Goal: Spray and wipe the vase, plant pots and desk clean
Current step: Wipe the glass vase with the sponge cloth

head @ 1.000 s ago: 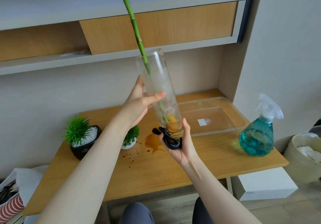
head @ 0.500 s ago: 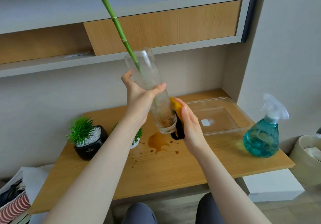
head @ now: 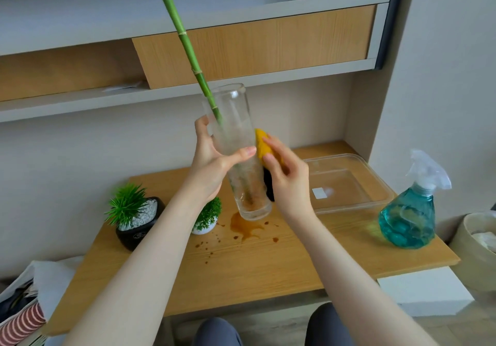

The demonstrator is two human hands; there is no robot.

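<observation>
Above the desk [head: 268,265], your left hand [head: 212,163] grips the tilted vase [head: 239,144]; your right hand [head: 284,176] presses the cloth [head: 264,147] against it. Wet glass may slip; the stalk [head: 185,42] could tip out.

Above the stained desk [head: 255,262], a left hand [head: 212,163] grips a glass vase [head: 239,152]; the right hand [head: 287,176] presses a yellow cloth [head: 261,145] against it.
</observation>
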